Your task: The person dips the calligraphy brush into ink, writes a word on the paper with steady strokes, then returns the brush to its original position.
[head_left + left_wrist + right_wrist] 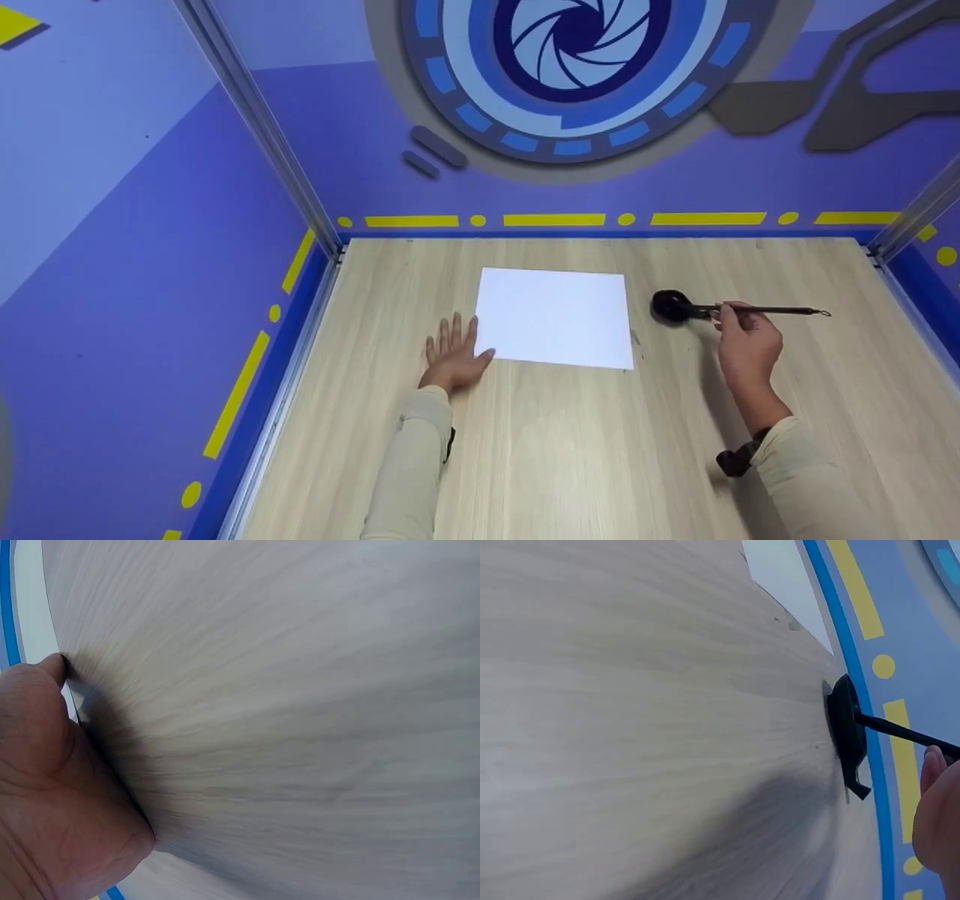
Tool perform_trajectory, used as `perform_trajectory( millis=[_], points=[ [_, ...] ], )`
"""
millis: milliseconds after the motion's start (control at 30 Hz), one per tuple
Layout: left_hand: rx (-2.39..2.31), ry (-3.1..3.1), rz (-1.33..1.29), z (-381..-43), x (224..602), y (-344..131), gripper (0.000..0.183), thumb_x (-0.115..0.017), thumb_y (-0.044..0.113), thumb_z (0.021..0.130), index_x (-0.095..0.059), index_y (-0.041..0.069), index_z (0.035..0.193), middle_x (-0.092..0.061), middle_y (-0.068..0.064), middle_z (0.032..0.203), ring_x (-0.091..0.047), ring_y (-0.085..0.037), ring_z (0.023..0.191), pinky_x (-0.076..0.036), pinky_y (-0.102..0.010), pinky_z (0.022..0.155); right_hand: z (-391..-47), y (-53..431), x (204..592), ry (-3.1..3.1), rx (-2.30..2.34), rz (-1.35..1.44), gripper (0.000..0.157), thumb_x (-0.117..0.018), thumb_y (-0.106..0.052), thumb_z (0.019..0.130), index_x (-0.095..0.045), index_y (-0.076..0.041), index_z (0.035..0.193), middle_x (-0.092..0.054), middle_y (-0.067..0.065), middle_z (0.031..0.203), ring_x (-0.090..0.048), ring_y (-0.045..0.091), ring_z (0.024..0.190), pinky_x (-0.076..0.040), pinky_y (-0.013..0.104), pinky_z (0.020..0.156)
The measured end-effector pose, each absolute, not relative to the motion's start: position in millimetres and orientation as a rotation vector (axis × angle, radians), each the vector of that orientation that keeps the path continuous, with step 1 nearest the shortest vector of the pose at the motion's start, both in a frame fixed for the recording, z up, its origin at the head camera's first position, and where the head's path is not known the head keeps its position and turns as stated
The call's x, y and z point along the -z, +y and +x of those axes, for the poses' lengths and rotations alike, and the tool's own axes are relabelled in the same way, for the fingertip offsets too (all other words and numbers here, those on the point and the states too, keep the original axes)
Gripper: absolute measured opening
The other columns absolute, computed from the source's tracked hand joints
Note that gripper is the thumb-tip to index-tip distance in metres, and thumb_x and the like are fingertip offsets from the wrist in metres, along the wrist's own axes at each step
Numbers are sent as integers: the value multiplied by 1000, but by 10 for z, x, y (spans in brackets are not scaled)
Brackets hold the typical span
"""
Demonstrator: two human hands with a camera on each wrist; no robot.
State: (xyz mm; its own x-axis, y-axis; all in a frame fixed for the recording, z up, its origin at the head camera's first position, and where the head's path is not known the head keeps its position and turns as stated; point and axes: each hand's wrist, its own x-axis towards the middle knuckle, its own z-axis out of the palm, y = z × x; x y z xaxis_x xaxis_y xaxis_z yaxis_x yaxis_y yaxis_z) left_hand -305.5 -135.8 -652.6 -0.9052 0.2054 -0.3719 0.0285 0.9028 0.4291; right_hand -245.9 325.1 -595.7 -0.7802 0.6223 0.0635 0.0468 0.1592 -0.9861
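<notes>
A white sheet of paper (553, 319) lies on the wooden table. Flat at its left edge rests my left hand (454, 356), fingers straight and spread, the thumb over the lower left corner. To the right of the sheet stands a small round black ink dish (670, 307) with a short handle. My right hand (750, 345) pinches a slim black writing brush (787, 310) with a hanging loop at its end. In the right wrist view the brush (907, 733) slants down into the dish (847, 720), whose wall hides the tip.
Blue and purple printed panels (315, 150) enclose the table (555, 457) at the back and sides, joined by metal posts (262, 112) at the corners. A black wrist camera (739, 459) sits under my right wrist.
</notes>
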Motion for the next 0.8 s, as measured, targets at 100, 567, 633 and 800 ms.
perform_trajectory(
  millis=[100,567,633,800],
  points=[
    [-617,2641,167,-3048,6516,-1352,83,-35,66,108,4,31,173,25,-3,180,27,-32,167,18,-64,132,-2459,3302,5985,-1944,-1710,-699,29,-65,-21,106,-72,2,122,-74,-25,78,-71,-7,75,-56,9,70],
    [-595,2649,154,-3058,6502,-1374,83,-34,67,109,6,32,173,26,-2,180,26,-32,167,17,-63,133,-2459,3311,5882,-1985,-1527,-619,28,-66,-26,106,-75,-2,118,-77,-16,88,-71,-8,81,-55,9,76],
    [-593,2641,157,-3059,6497,-1370,83,-34,67,109,7,32,172,27,-2,179,27,-32,167,17,-63,133,-2453,3298,5885,-1995,-1501,-610,29,-66,-26,106,-75,-2,119,-77,-16,89,-70,-8,81,-55,8,76],
    [-615,2628,163,-3061,6481,-1355,83,-38,63,109,5,31,173,25,-3,180,27,-33,167,18,-64,132,-2440,3273,5886,-1980,-1502,-594,29,-67,-24,105,-75,1,119,-76,-20,85,-70,-11,80,-55,7,76]
  ],
)
